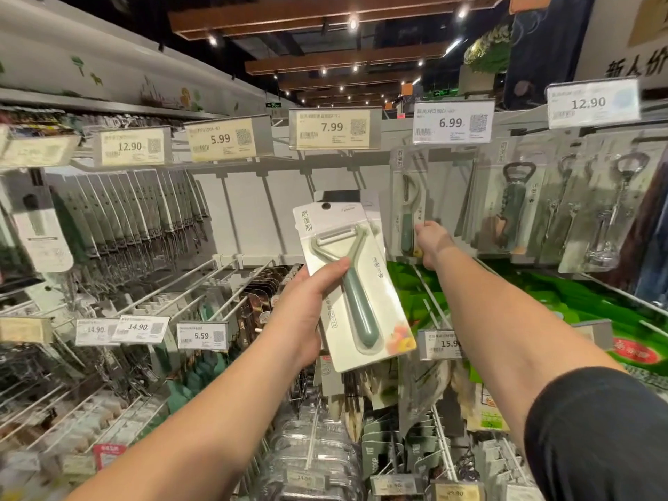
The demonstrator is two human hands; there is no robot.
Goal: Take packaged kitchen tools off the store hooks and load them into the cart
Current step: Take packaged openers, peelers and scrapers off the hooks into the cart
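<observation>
Store aisle w/ a white pegboard wall [253, 197] of metal hooks, wood-beam ceiling w/ spotlights above.

Left hand [307, 305] is raised at centre, thumb across the front and fingers curled behind a carded Y-peeler pack [356, 280]. The pack is off the hooks, held up in the air, tilted a bit to the left. Green peeler under clear blister, white card, hang hole at top.

Right hand [432, 244] reaches farther forward and right, its back to the camera, fingers against the lower part of a hanging straight peeler pack [408, 207]. That pack is on its hook under the 6.99 price tag [453, 121]. Fingers are hidden behind the hand, so can't tell if they grip the pack or only touch it. Dark sleeve [596, 435] shows at the upper right arm.

Further out: 7.99 price tag [334, 127] above the held pack, w/ bare hooks behind it. Right of the reaching hand hang bottle opener packs [513, 207] and corkscrew packs [611, 207]. Left side holds a long row of grey carded packs [144, 207] under 12.90 and 5.99 tags. Lower hooks carry more packs, too blurred to name. No cart in view.
</observation>
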